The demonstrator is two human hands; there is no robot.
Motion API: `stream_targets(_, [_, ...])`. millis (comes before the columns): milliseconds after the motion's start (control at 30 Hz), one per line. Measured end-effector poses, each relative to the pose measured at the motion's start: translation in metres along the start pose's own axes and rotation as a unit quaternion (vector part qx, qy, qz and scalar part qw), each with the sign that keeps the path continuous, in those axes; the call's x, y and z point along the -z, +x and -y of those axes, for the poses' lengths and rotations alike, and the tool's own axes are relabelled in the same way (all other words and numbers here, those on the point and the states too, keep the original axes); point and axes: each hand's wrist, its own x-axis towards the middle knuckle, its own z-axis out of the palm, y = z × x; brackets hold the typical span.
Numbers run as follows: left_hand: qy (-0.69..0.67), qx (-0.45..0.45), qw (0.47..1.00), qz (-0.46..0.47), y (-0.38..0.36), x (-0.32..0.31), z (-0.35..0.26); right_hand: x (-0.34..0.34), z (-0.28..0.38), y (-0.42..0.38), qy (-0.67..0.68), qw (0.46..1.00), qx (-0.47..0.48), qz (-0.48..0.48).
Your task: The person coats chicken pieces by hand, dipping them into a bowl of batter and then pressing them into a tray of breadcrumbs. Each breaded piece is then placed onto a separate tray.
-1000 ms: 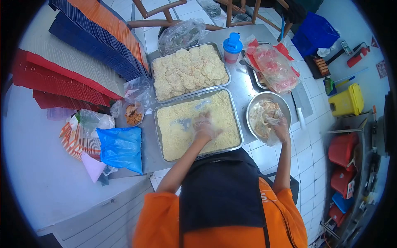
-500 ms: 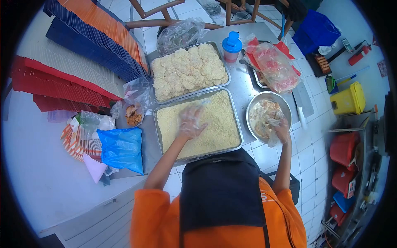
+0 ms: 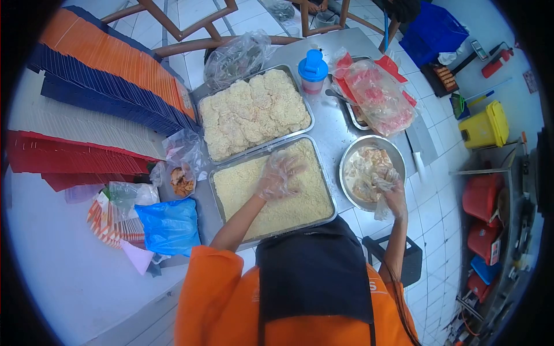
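My left hand (image 3: 278, 179), in a clear plastic glove, lies palm down with fingers spread on pale crumbs (image 3: 309, 205) that fill a metal tray. My right hand (image 3: 395, 193), gloved too, reaches into a steel bowl (image 3: 398, 152) of battered pieces (image 3: 363, 167), which look like raw meat in a milky liquid. Its fingers are curled in at the bowl's right side; what lies between them is hidden. Behind the crumbs, a second tray holds several crumb-coated pieces (image 3: 254, 112), packed side by side.
A blue-lidded cup (image 3: 313, 72) stands beside the trays. Red-and-clear plastic bags (image 3: 378, 95) cover a small tray, and a knife (image 3: 418, 161) lies at the table's right edge. Stacked folded cartons (image 3: 115, 75), a tub of brown pieces (image 3: 182, 183) and a blue bag (image 3: 170, 228) line the left.
The view has shifted slightly. My left hand has slid to the right over the crumbs, its fingers spread wider. My right hand stays in the bowl in nearly the same place.
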Motion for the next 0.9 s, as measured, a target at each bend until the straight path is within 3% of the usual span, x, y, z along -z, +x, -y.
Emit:
stream_targets(133, [-0.125, -0.028, 0.988, -0.082, 0.0, -0.08, 0.02, 0.002, -0.009, -0.005, 0.015, 1.0, -0.022, -0.013])
stream_targets(167, [-0.374, -0.042, 0.922, -0.093, 0.006, -0.127, 0.035, 0.004, -0.014, -0.005, 0.015, 1.0, -0.02, -0.012])
stream_targets(200, [-0.597, -0.054, 0.794, -0.101, 0.009, -0.15, 0.045, 0.006, -0.019, -0.003, 0.002, 1.0, 0.005, -0.009])
stream_targets(233, [-0.596, -0.053, 0.795, -0.102, 0.0, -0.121, 0.039, 0.007, -0.021, -0.003, -0.012, 0.999, 0.029, -0.007])
stream_targets(300, [-0.323, 0.031, 0.942, -0.09, -0.023, -0.029, 0.019, 0.008, -0.02, -0.001, -0.017, 1.0, 0.021, -0.007])
stream_targets(333, [-0.322, 0.031, 0.942, -0.091, -0.03, -0.033, 0.028, 0.008, -0.017, 0.0, -0.022, 1.0, 0.012, -0.008])
stream_targets(400, [-0.539, 0.047, 0.841, -0.023, -0.047, -0.031, 0.045, 0.007, -0.006, 0.0, -0.001, 1.0, -0.009, 0.005])
stream_targets(433, [-0.538, 0.047, 0.841, -0.023, -0.052, -0.027, 0.046, 0.005, -0.001, 0.001, 0.019, 0.999, -0.03, 0.017])
stream_targets(467, [-0.347, 0.009, 0.936, -0.061, -0.057, -0.023, 0.045, 0.002, 0.001, 0.003, 0.018, 0.999, -0.031, 0.017])
stream_targets(500, [-0.14, -0.028, 0.985, -0.098, -0.058, -0.018, 0.042, -0.001, 0.003, 0.005, 0.01, 0.999, -0.031, 0.023])
stream_targets(533, [-0.144, -0.03, 0.984, -0.098, -0.051, -0.019, 0.036, -0.002, 0.003, 0.007, 0.001, 0.999, -0.031, 0.028])
stream_targets(600, [-0.023, 0.062, 0.992, -0.108, -0.025, -0.022, 0.021, -0.006, -0.011, 0.015, -0.009, 0.999, -0.017, 0.028])
stream_targets(767, [-0.038, 0.084, 0.992, -0.087, 0.005, -0.023, 0.015, 0.014, -0.031, 0.02, -0.051, 0.998, -0.021, 0.039])
stream_targets(900, [-0.007, 0.104, 0.993, -0.059, 0.009, -0.024, 0.017, 0.013, -0.017, 0.015, -0.106, 0.994, -0.035, -0.018])
